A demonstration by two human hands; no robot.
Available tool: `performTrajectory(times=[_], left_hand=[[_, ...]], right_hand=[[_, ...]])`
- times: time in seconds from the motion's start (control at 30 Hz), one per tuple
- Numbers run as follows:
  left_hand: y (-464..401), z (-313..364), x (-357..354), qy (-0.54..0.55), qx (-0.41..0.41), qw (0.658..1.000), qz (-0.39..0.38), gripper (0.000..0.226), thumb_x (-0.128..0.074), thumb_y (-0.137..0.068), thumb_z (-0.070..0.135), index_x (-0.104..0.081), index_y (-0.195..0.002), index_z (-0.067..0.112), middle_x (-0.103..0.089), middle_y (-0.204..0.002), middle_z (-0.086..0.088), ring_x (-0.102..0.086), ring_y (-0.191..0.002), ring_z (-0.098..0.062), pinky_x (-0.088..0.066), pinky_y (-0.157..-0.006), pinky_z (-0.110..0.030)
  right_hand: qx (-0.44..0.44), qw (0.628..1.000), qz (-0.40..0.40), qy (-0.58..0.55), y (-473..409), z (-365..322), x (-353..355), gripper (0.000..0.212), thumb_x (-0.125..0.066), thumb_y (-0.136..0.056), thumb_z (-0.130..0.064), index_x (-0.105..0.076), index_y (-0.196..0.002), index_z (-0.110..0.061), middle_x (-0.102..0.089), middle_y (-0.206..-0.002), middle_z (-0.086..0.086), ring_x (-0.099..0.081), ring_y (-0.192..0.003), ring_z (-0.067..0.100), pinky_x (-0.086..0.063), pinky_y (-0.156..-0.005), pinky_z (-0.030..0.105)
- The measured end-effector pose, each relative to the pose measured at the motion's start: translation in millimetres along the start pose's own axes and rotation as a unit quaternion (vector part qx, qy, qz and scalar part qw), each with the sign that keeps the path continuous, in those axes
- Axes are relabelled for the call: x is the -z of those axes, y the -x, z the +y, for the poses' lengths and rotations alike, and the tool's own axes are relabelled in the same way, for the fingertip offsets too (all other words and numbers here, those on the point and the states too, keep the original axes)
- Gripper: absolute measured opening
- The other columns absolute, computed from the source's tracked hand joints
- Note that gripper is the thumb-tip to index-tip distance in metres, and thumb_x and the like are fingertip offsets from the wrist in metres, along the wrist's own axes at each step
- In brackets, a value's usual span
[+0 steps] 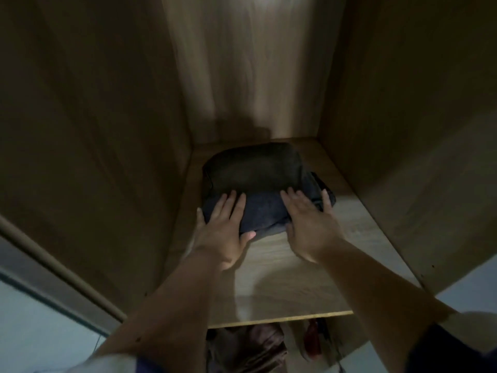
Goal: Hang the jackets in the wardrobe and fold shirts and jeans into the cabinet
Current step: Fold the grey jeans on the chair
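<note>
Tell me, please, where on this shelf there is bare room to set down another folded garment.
The shelf is bare in front, between the folded clothes and its front edge, and in a strip along the right wall. The back left is crowded: the pile sits close to the left wall, with the left hand and right hand flat on it.

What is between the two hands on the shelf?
In the head view, the dark blue folded garment lies between the left hand and the right hand, both touching it.
</note>
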State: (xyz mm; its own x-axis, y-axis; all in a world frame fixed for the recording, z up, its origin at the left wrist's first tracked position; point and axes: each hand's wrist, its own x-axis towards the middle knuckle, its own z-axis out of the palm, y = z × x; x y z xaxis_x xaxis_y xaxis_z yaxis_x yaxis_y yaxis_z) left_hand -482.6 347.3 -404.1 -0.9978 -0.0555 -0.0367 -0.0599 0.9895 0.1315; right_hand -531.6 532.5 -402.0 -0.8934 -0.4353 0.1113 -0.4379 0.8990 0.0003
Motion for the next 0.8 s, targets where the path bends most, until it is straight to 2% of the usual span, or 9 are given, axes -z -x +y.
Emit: performTrajectory(times=[0.07,0.17,0.3,0.4,0.5,0.67,0.8], left_hand=[[-8.4,-6.3,-5.2,-0.030,-0.005,0.999,0.018,0.073,-0.032,-0.096,0.054,0.011,-0.151,0.030,0.012,-0.160,0.010,0.012,-0.147,-0.011,-0.001,-0.116,-0.059],[-32.4,-10.8,-6.2,-0.035,0.008,0.999,0.009,0.071,-0.033,-0.097,0.052,0.011,-0.150,0.033,0.013,-0.160,0.009,0.015,-0.146,-0.011,0.001,-0.114,-0.061],[-61.4,-15.0,-13.9,-0.023,0.039,0.999,-0.007,0.068,-0.034,-0.098,0.049,0.008,-0.150,0.037,0.014,-0.159,0.011,0.016,-0.146,-0.011,-0.006,-0.112,-0.063],[-84.1,-19.1,-18.3,-0.018,0.039,0.999,0.015,0.068,-0.035,-0.098,0.047,0.005,-0.151,0.034,0.013,-0.160,0.009,0.015,-0.147,-0.013,-0.010,-0.115,-0.053],[-109.4,-27.2,-24.4,0.001,0.011,0.999,0.048,0.069,-0.038,-0.098,0.044,0.002,-0.152,0.029,0.010,-0.161,0.003,0.012,-0.147,-0.018,-0.003,-0.119,-0.039],[-133.3,-35.8,-29.3,0.042,0.034,0.997,0.052,0.065,-0.037,-0.098,0.044,0.001,-0.151,0.037,0.006,-0.160,0.008,0.013,-0.147,-0.018,-0.012,-0.117,-0.051],[-119.3,-28.1,-26.4,0.063,0.048,0.996,0.028,0.064,-0.037,-0.100,0.037,0.000,-0.152,0.031,0.007,-0.161,0.007,0.011,-0.147,-0.017,-0.007,-0.120,-0.041]], right_hand=[[-0.016,1.000,-0.020,-0.005,-5.3,0.3,-14.6,0.064,-0.027,-0.100,-0.027,0.009,-0.153,-0.022,0.004,-0.162,-0.002,0.003,-0.148,0.011,0.010,-0.117,0.052],[-0.039,0.999,-0.005,-0.020,-20.4,-3.2,-27.3,0.067,-0.028,-0.099,-0.023,0.012,-0.152,-0.020,0.008,-0.162,0.001,0.005,-0.148,0.014,0.007,-0.117,0.052],[-0.054,0.997,-0.023,-0.058,-43.2,-6.5,-36.2,0.069,-0.030,-0.098,-0.017,0.013,-0.152,-0.017,0.010,-0.161,0.005,0.006,-0.149,0.017,0.005,-0.118,0.048],[-0.035,0.996,-0.034,-0.070,-68.9,3.9,-37.9,0.068,-0.031,-0.098,-0.016,0.010,-0.152,-0.017,0.007,-0.161,0.007,0.003,-0.149,0.020,0.003,-0.118,0.048],[-0.024,0.997,-0.043,-0.060,-94.4,11.2,-40.6,0.071,-0.033,-0.098,-0.012,0.012,-0.152,-0.017,0.009,-0.161,0.007,0.004,-0.149,0.021,0.003,-0.117,0.049],[-0.034,0.996,-0.047,-0.072,-118.9,12.8,-46.5,0.071,-0.032,-0.098,-0.011,0.014,-0.152,-0.018,0.013,-0.161,0.006,0.007,-0.149,0.019,0.005,-0.117,0.048],[-0.044,0.995,-0.046,-0.071,-114.0,10.8,-49.7,0.066,-0.029,-0.099,-0.013,0.011,-0.153,-0.017,0.009,-0.161,0.009,0.003,-0.149,0.023,0.000,-0.117,0.048]])
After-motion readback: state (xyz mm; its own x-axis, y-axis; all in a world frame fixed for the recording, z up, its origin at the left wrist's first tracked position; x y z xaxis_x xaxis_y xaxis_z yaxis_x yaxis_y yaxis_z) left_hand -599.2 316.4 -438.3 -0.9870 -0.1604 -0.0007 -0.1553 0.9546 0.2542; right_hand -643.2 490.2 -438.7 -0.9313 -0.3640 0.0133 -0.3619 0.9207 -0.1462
